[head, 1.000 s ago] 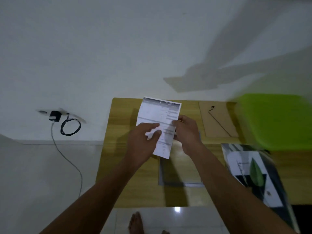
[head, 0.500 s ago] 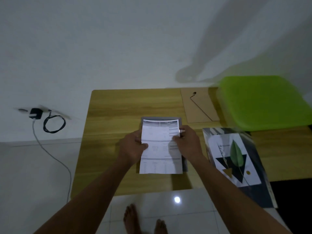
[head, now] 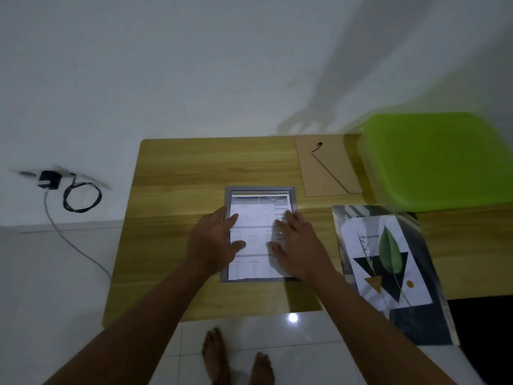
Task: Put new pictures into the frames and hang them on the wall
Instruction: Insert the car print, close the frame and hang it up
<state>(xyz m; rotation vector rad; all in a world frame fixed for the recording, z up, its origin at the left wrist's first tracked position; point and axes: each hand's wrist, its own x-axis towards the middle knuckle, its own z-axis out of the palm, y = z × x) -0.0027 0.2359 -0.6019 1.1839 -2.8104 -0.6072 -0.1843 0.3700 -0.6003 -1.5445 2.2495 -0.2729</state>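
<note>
Sheet (head: 256, 237) lies in frame (head: 228, 198) (backing board (head: 327, 168) behind, right)

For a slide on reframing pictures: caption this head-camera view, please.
Left hand and right hand press a white printed sheet flat into a grey rectangular picture frame on a wooden table.

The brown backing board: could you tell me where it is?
In the head view the backing board lies on the table's far side, left of the green container, beyond the grey frame.

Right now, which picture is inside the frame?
The white printed sheet, pressed by the left hand and right hand. The leaf picture lies loose beside the grey frame.
</note>
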